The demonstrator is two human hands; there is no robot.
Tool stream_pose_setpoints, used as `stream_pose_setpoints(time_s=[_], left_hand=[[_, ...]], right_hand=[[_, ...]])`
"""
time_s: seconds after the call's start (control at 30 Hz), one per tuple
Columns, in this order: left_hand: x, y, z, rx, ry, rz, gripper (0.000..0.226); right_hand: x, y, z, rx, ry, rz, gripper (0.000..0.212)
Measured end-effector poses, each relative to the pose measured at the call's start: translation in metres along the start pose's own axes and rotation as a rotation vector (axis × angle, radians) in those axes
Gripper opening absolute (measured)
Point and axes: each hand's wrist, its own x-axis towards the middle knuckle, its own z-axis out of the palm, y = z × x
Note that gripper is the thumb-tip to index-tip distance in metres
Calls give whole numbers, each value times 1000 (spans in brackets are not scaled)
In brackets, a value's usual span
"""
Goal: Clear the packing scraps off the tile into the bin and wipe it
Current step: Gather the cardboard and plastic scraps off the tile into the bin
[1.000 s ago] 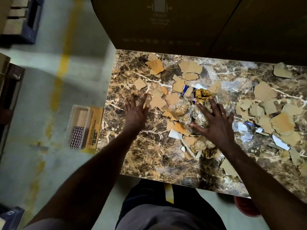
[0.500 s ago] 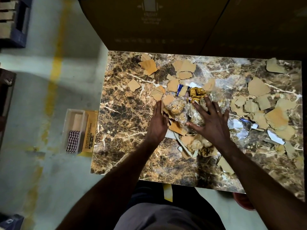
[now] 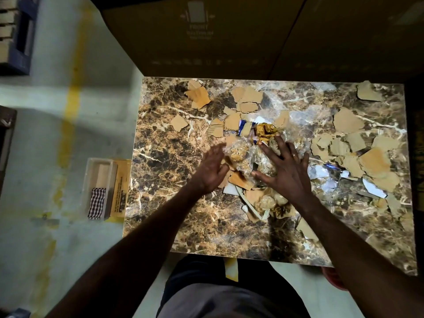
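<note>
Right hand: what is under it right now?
The right hand lies spread on crumpled clear plastic wrap heaped over torn cardboard scraps on the marble tile. What sits directly beneath the palm is covered, so it cannot be seen.

The left hand (image 3: 212,167) is blurred, so its fingers cannot be told apart. Part of the scrap pile (image 3: 246,177) is hidden under both hands. The right hand (image 3: 284,171) is laid flat on clear plastic, and what is under it cannot be seen. The tile (image 3: 174,180) is cut off at 3 o'clock. The print on the big carton (image 3: 197,31) at 12 o'clock is too dim to be read.
</note>
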Motion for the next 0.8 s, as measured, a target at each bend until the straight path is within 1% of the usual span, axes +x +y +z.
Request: stream_pose_setpoints(time_s=[0.03, 0.07, 0.1, 0.13, 0.2, 0.27, 0.3, 0.33, 0.37, 0.43, 0.5, 0.57, 0.7, 0.8], left_hand=[[0, 10, 0, -67, -18, 19, 34], [0, 19, -1, -132, -24, 32, 26], [0, 27, -3, -190, -16, 34, 27], [0, 32, -5, -240, 17, 10, 34], [4, 38, -14, -306, 163, -97, 49], [13, 31, -22, -302, 353, -197, 52], [20, 26, -27, -277, 413, -233, 54], [28, 19, -31, -242, 434, -255, 57], [35, 14, -35, -209, 411, -268, 59], [48, 10, -40, -158, 302, -266, 57], [54, 11, -41, -119, 209, -198, 54], [56, 12, -33, -124, 159, -164, 53], [51, 22, -13, -154, 165, -190, 47], [43, 35, -4, -177, 183, -151, 40]], right_hand=[[0, 0, 0, 1, -2, 1, 93], [0, 0, 0, 2, -3, 2, 93], [0, 1, 0, 4, -2, 4, 93], [0, 1, 0, 6, -1, 6, 93], [0, 1, 0, 7, -7, 8, 93], [0, 1, 0, 6, -12, 9, 93], [1, 2, 0, 6, -11, 8, 93], [1, 2, 0, 6, -9, 7, 93], [1, 3, 1, 6, -10, 7, 93], [1, 3, 2, 8, -15, 6, 93], [1, 3, 2, 9, -11, 5, 93], [1, 3, 3, 3, -2, 4, 93], [2, 4, 4, -8, 1, 0, 93], [1, 6, 4, -4, -13, -2, 93]])
